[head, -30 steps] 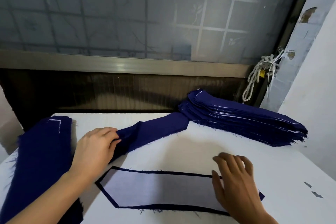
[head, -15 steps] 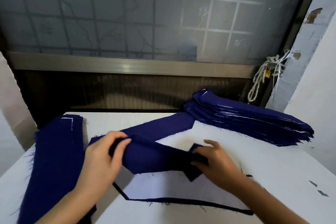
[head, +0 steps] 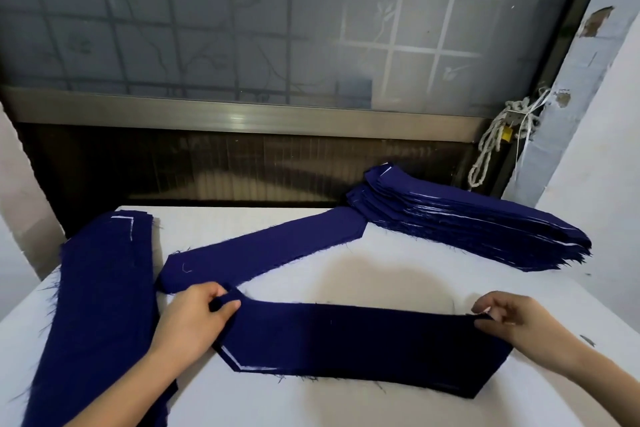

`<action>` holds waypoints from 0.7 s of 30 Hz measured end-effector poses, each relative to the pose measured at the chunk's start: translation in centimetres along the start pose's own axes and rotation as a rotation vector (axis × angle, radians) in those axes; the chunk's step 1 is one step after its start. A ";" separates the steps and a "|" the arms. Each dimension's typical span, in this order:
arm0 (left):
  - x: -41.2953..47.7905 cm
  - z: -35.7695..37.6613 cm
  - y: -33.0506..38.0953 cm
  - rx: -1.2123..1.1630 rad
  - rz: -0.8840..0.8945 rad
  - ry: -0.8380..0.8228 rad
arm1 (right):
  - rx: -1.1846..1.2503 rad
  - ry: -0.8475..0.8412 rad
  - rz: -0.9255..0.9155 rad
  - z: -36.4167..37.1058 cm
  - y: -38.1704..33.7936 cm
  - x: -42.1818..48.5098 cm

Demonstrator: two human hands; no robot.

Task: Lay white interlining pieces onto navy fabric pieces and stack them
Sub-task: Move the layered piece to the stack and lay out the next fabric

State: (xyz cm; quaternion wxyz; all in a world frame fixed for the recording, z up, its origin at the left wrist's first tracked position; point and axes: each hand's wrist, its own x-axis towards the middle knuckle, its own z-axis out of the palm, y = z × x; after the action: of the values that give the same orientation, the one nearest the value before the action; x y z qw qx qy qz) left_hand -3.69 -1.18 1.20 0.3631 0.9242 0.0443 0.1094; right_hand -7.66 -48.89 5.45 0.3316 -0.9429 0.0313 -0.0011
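A long navy fabric piece (head: 353,343) is spread flat on the white table (head: 381,274) in front of me. It covers the piece with white interlining; only a thin white edge (head: 239,362) shows at its lower left. My left hand (head: 195,319) pinches the piece's left tip. My right hand (head: 509,319) pinches its upper right corner. Another single navy piece (head: 263,250) lies diagonally behind.
A tall stack of navy pieces with white edges (head: 467,222) sits at the back right. A second navy stack (head: 100,295) runs along the left side. A window and dark sill stand behind the table; a white rope (head: 491,146) hangs at right.
The folded navy piece that both hands held over the interlined piece has been pulled out full length and laid over it. My right hand moved far to the right.
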 end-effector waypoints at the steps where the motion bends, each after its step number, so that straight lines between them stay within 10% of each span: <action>1: -0.2 0.3 0.1 0.078 0.023 0.007 | -0.032 0.008 0.006 0.8 0.3 0.0; 11: -0.2 -0.3 0.2 0.723 0.085 -0.004 | -0.312 0.120 0.117 2.2 0.8 -0.2; 21: -0.8 -1.5 1.7 0.349 -0.051 -0.373 | -0.041 0.069 0.122 3.9 -0.5 0.0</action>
State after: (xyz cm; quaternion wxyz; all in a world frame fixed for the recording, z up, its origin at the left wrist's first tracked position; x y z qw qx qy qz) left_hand -4.84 -1.60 3.28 0.2026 0.9757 0.0180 -0.0816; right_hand -7.57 -46.00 2.72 0.3103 -0.9453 0.1001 -0.0128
